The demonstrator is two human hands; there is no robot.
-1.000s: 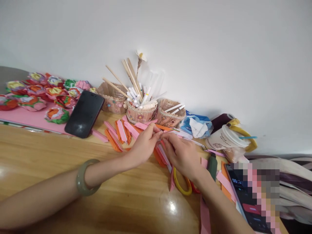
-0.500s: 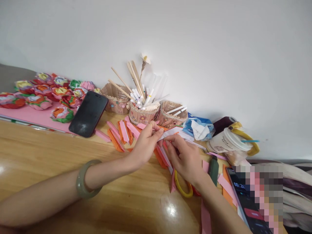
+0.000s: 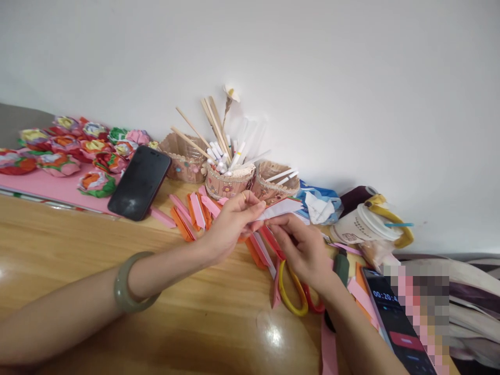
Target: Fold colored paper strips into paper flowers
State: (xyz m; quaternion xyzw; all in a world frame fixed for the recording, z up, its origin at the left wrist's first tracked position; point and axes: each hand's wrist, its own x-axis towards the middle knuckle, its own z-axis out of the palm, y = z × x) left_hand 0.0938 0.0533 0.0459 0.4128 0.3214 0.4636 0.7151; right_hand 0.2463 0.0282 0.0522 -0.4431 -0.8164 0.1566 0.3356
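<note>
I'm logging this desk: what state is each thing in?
Left phone: screen dark
Right phone: screen lit
Paper cup: lidded
Tissue pack: open
Markers: capped
Scissors: blades hidden, open or shut unclear
Paper strips: folded
Paper flowers: assembled
White paper: folded, in left hand
Right hand: grip unclear

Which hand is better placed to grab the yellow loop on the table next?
Probably the right hand: it is close to the yellow loop, while the left hand is farther off and pinches the white folded paper.
</note>
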